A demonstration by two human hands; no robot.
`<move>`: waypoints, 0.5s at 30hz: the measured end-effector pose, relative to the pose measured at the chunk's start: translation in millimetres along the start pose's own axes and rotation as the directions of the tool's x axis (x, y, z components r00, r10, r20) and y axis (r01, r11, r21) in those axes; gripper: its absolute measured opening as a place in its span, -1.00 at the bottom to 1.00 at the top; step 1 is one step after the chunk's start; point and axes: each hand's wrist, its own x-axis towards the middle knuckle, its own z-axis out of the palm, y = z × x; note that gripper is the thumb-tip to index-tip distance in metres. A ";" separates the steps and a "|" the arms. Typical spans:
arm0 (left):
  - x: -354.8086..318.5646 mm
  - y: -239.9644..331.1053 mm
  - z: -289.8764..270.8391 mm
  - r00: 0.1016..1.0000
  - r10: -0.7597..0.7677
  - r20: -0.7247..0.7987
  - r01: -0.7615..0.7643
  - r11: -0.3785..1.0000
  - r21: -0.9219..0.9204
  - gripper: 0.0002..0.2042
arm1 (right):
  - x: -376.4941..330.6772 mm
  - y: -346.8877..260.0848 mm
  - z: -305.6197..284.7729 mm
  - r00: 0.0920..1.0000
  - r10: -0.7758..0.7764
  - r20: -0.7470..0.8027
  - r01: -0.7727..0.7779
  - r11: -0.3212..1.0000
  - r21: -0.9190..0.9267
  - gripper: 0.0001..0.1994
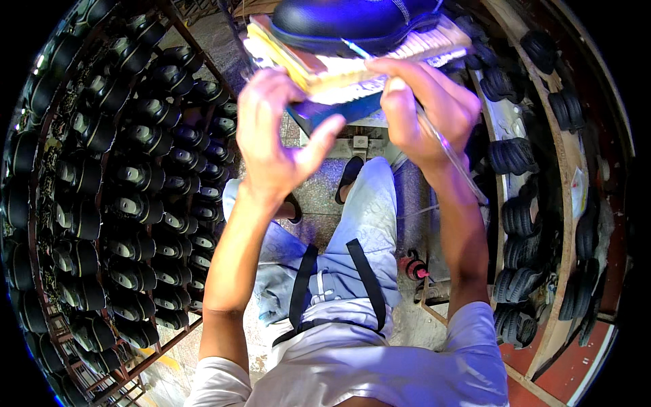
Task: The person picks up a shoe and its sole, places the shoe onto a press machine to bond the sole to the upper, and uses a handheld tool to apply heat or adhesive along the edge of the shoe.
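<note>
2 hands up at a dark blue shoe (352,20) resting sole-down on a wooden stand (380,64) at the top of view. Left hand (278,136) lies open-fingered against the stand's near edge, thumb out, gripping nothing I can confirm. Right hand (424,108) is pinched on a thin awl-like tool (434,132), tip near the pale sole edge (352,49). Risks: tool tip could slip off the sole toward the left fingers; shoe looks loosely seated, so a hard push may tip it off. Racks of black shoes (135,176) stand left, stacked soles (515,217) right.
</note>
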 end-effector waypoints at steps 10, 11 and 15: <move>23.7 -69.2 11.9 0.938 -0.345 0.041 0.335 0.929 0.154 -0.32 | -7.3 78.8 7.2 0.997 -0.067 -0.048 0.056 0.977 -0.204 -0.77; 25.5 -72.4 12.5 0.935 -0.353 0.041 0.341 0.924 0.173 -0.31 | -8.9 78.5 -1.2 0.999 -0.030 -0.020 0.024 0.969 -0.247 -0.77; 27.4 -96.6 23.1 0.887 -0.460 0.039 0.454 0.884 0.112 -0.31 | -13.3 97.0 -29.5 0.997 -0.047 -0.056 0.026 0.942 -0.334 -0.78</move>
